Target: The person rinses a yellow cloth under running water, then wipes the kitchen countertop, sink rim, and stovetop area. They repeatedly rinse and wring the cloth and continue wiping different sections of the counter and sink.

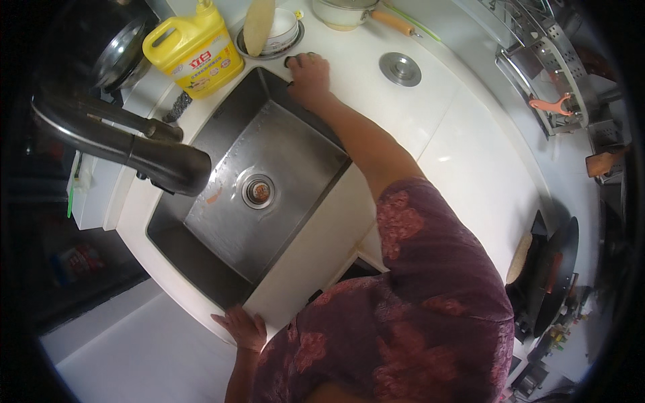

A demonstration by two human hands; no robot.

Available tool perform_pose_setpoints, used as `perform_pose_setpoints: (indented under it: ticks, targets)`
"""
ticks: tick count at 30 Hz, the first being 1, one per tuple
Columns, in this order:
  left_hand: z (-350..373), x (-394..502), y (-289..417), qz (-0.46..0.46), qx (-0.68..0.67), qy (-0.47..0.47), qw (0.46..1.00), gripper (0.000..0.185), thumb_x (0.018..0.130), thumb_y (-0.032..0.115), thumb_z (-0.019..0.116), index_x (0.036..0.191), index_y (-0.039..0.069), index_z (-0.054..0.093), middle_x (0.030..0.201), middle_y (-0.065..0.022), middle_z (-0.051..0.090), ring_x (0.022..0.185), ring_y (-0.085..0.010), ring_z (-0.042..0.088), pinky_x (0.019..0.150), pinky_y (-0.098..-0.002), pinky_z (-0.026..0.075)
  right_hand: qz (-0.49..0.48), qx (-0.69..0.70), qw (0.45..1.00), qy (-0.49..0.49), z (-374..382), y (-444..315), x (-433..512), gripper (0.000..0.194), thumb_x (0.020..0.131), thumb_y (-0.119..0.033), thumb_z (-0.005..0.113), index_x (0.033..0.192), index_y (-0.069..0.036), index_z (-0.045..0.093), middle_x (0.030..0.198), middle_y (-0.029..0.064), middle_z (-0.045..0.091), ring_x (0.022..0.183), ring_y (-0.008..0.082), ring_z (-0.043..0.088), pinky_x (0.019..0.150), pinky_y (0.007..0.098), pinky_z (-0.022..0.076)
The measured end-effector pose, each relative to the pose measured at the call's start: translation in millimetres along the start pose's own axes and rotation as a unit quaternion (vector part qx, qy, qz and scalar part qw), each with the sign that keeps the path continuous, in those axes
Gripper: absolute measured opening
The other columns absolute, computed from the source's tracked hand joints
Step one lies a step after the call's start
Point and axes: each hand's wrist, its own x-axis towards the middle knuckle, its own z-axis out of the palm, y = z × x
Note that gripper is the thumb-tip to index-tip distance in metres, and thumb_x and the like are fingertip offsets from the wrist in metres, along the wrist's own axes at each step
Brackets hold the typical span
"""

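Note:
My right hand [310, 78] is at the sink's upper rim, fingers bent downward; small dark bits show at its fingertips, and what they belong to cannot be told. My left hand [243, 326] rests on the counter edge by the sink's lower corner, fingers spread, holding nothing visible. Between them lies a steel sink [282, 146] with wet marks. Reddish-orange scraps sit in its drain [259, 192], and an orange scrap [214, 196] lies beside it. The dark faucet [169, 163] reaches over the sink's left side. A round metal drain cover [400, 69] lies on the white counter.
A yellow detergent jug [199, 50] stands behind the sink, beside stacked white bowls [282, 30] and a loofah-like pad [259, 25]. A pot [340, 14] with a wooden handle is at the top. At right are a metal rack [554, 85] and a dark wok [557, 282].

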Motion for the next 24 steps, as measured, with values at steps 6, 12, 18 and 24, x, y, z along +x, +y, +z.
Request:
perform_pose_setpoints:
  ticks: [6,12,18,24]
  targets:
    - [5.3,-3.7,-4.7,0.004,-0.007,0.032,0.999,0.053,0.082,0.035,0.045,0.112,-0.009,0.043,0.098,-0.0211,0.047,0.104,-0.0396,0.044,0.104,-0.0672,-0.002,-0.074,0.072,0.994,0.046,-0.2,17.2,-5.7,0.027,0.072,-0.018,0.06,0.098,-0.011,0.062,0.097,0.0094,0.057,0.095,0.0297,0.053,0.083,0.0418,0.0413]
    - [12.7,-6.0,-8.6,0.003,0.006,0.03,1.0,0.053,0.082,0.036,0.045,0.112,-0.008,0.044,0.099,-0.0214,0.048,0.103,-0.0399,0.045,0.104,-0.0664,-0.002,-0.024,-0.014,0.996,0.079,-75.8,72.9,-114.4,0.03,0.07,-0.008,0.061,0.1,-0.008,0.063,0.104,0.0102,0.058,0.103,0.0327,0.052,0.09,0.0424,0.0403]
    - [17.7,-5.1,-10.2,0.006,0.059,0.038,0.997,0.051,0.082,0.034,0.044,0.112,-0.008,0.043,0.101,-0.0219,0.046,0.101,-0.0411,0.045,0.104,-0.0668,-0.001,0.138,0.139,0.979,-0.063,-145.2,122.7,-188.1,0.03,0.075,-0.006,0.055,0.103,-0.003,0.065,0.109,0.0135,0.06,0.101,0.0276,0.056,0.089,0.0365,0.0454]
    - [10.5,-3.9,-5.0,-0.013,0.012,0.012,1.0,0.055,0.083,0.036,0.043,0.115,-0.009,0.041,0.101,-0.0218,0.045,0.104,-0.0428,0.042,0.103,-0.0677,-0.001,0.338,0.04,0.94,-0.029,-159.3,223.2,-126.2,0.035,0.081,-0.021,0.046,0.11,-0.011,0.062,0.107,0.0129,0.064,0.096,0.0317,0.061,0.086,0.0358,0.0471]
